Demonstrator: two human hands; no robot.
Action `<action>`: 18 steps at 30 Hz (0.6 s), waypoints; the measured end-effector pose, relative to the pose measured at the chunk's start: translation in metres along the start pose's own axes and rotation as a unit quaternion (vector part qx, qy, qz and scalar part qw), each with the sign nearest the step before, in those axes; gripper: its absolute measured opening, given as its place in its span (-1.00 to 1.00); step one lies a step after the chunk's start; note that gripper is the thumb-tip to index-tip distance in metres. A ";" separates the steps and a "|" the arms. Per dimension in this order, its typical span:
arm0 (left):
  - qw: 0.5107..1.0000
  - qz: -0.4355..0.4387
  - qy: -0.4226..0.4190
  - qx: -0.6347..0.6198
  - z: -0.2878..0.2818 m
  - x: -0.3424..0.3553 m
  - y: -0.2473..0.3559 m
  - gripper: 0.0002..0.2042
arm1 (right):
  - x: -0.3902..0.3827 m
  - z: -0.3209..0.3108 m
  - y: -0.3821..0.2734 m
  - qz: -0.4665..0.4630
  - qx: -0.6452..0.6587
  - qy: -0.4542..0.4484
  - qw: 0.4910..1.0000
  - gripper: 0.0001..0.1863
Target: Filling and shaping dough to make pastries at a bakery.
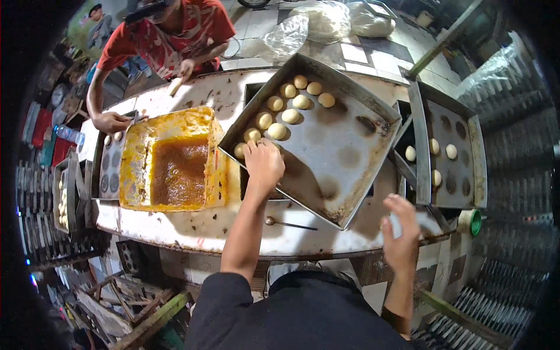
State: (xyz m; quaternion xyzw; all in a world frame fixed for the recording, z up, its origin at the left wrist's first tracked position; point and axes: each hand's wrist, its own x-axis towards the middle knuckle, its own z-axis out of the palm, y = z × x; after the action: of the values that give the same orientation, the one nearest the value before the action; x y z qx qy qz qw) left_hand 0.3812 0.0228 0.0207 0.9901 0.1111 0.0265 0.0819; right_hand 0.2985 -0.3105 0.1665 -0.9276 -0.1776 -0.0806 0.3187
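Note:
Inside a large, worn metal tray [373, 154] lying at an angle, round pale dough balls [301, 102] sit in two slanting rows toward the left side. My left hand [265, 163] reaches over the tray's near left edge. Its fingers are curled down and closed around a dough ball at the end of the rows; the hand covers most of that ball. To the right of the tray's near corner, my right hand [401, 230] is raised above the table edge. Slightly blurred, it has curved fingers and a gap to the thumb, with nothing clearly held.
A smeared yellow tub [219, 169] of brown filling stands left of the tray. A small metal scoop [291, 224] lies in front. Another tray [475, 151] with a few dough balls is at right, near a green-rimmed container [473, 222]. Across the table, a person [169, 41] in red works.

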 end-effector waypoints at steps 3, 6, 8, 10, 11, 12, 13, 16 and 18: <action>0.998 0.040 -0.042 -0.007 -0.002 0.019 -0.008 -0.62 | -0.040 0.015 -0.029 0.034 0.052 -0.002 0.998 -0.77; 0.913 0.041 -0.083 -0.396 -0.031 -0.015 0.000 -0.56 | -0.074 0.026 -0.044 0.049 0.085 -0.003 0.995 -0.81; 0.806 0.068 -0.122 -0.575 -0.065 -0.073 0.003 -0.60 | -0.089 0.033 -0.052 0.049 0.090 -0.001 0.995 -0.81; 0.568 -0.021 -0.220 -0.793 -0.071 -0.136 -0.009 -0.62 | -0.100 0.048 -0.064 0.058 0.172 -0.009 0.983 -0.82; 0.553 0.008 -0.208 -0.807 -0.059 -0.163 -0.009 -0.66 | -0.103 0.058 -0.075 0.046 0.200 0.010 0.979 -0.82; 0.590 -0.030 -0.216 -0.777 -0.063 -0.187 -0.001 -0.75 | -0.105 0.064 -0.088 0.064 0.220 0.037 0.973 -0.84; 0.600 -0.057 -0.225 -0.765 -0.058 -0.211 0.000 -0.72 | -0.106 0.077 -0.094 0.012 0.220 0.075 0.973 -0.84; 0.575 -0.169 -0.239 -0.764 -0.049 -0.262 0.008 -0.65 | -0.113 0.150 -0.098 -0.111 0.216 0.166 0.956 -0.75; 0.745 -0.154 -0.206 -0.615 -0.014 -0.300 -0.011 -0.72 | -0.125 0.206 -0.095 -0.174 0.179 0.072 0.966 -0.70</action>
State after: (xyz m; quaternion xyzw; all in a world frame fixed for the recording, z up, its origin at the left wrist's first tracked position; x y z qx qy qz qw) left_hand 0.0853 -0.0321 0.0227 0.6757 0.2022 -0.1287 0.6971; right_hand 0.1549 -0.1480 0.0255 -0.8018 -0.3249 -0.1682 0.4725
